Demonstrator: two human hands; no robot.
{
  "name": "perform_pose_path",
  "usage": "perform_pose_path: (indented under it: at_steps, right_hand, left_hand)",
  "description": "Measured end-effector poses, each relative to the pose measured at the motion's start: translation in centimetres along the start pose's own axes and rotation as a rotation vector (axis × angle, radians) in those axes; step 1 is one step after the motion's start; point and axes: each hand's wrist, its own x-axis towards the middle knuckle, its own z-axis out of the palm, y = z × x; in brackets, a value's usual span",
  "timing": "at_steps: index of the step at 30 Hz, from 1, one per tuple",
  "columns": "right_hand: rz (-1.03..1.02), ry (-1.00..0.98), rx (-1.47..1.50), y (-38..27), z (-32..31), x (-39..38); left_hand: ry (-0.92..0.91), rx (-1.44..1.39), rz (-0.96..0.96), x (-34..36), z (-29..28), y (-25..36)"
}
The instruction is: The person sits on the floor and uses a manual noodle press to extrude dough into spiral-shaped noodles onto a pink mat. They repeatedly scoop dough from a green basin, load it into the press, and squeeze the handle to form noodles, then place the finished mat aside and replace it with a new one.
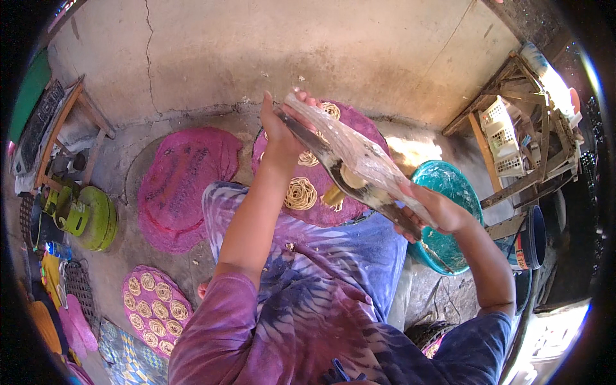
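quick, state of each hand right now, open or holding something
Left hand: holding the upper end of the long pale-and-dark tool.
Right hand: holding the same tool's lower end.

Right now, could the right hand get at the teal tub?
Probably not freely: the right hand looks close to the teal tub, nothing evident between, but it grips one end of the long wooden tool and would likely need to let go.

Held tool [359, 151] whitish, black; coils [300, 193] pale yellow; cloth [183, 189] magenta; basin [452, 186] teal; clothes [308, 308] purple-blue tie-dye.
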Motion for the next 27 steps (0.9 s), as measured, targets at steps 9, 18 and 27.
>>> perform_pose_path:
  at_steps: [9, 18, 27]
  right_hand:
    - [-0.025, 0.054, -0.094, -1.4, -0.1, 0.6]
    - [-0.031, 0.076, -0.025, 0.9, -1.5, -1.1]
    - [-0.139, 0.084, 0.144, 5.7, -2.2, -0.6]
  left_hand:
    - [-0.014, 0.039, 0.016, 0.6, 2.1, 0.2]
    - [-0.082, -0.103, -0.072, 0.5, 0.3, -2.8]
    - [-0.134, 1.449, -0.355, -2.4, -1.0, -3.1]
